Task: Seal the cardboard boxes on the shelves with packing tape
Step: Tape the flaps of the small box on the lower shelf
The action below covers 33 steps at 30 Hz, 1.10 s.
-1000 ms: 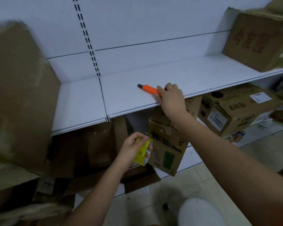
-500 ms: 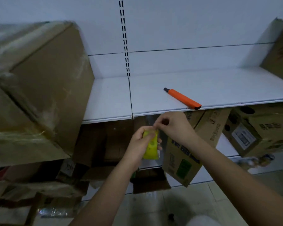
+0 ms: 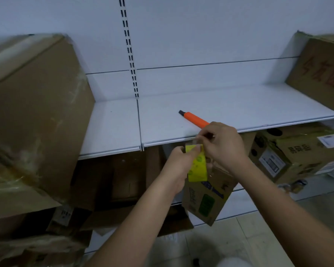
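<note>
Just below the shelf (image 3: 239, 110) edge, the left hand (image 3: 176, 166) grips a yellow tape roll (image 3: 198, 166) while the right hand (image 3: 223, 145) pinches its clear loose end. An orange cutter (image 3: 194, 118) lies on the shelf just beyond the right hand. Boxes stand far left (image 3: 33, 116) and far right (image 3: 320, 74) on the shelf.
</note>
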{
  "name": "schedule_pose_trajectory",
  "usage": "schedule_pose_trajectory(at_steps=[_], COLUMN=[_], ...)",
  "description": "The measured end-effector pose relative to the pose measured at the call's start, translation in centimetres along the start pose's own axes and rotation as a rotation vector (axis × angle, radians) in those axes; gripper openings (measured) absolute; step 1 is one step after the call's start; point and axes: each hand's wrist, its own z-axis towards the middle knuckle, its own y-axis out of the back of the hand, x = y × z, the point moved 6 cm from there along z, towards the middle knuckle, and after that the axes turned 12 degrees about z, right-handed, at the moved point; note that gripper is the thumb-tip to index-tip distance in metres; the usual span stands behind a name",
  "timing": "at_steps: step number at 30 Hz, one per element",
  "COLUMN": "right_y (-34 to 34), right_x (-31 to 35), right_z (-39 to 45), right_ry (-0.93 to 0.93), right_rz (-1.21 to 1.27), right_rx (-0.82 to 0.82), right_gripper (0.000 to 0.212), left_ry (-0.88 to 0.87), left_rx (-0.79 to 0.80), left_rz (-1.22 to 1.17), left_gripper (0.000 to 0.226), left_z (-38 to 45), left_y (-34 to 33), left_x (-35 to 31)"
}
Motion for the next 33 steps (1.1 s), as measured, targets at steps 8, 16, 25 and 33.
schedule_pose_trajectory(at_steps=[8,16,25,33], right_y=[13.1,15.7,13.9,13.9], right_x=[-8.4,-17.1,-21.3,-23.2], right_z=[-0.7,2.1,3.9,4.2], right_ry=[-0.263,-0.328,-0.293,-0.492], right_rz=[-0.030,-0.176,-0.158,0.020], right_rx=[-0.087,-0.029,-0.031,-0.069], right_gripper=[0.008,0.006,0.004,0.036], left_ry=[-0.046,-0.022,0.015,0.032], left_rx=[0.197,0.075,-0.054,0.012], left_rz=[-0.121,-0.081,-0.071,0.104], left_gripper=[0.069,0.078,0.067,0.063], left_z=[2.0,9.9,14.0,12.7], left_y=[-14.8,-23.2,-24.7,-24.1], left_x=[-2.7,-0.6,0.6,-1.2])
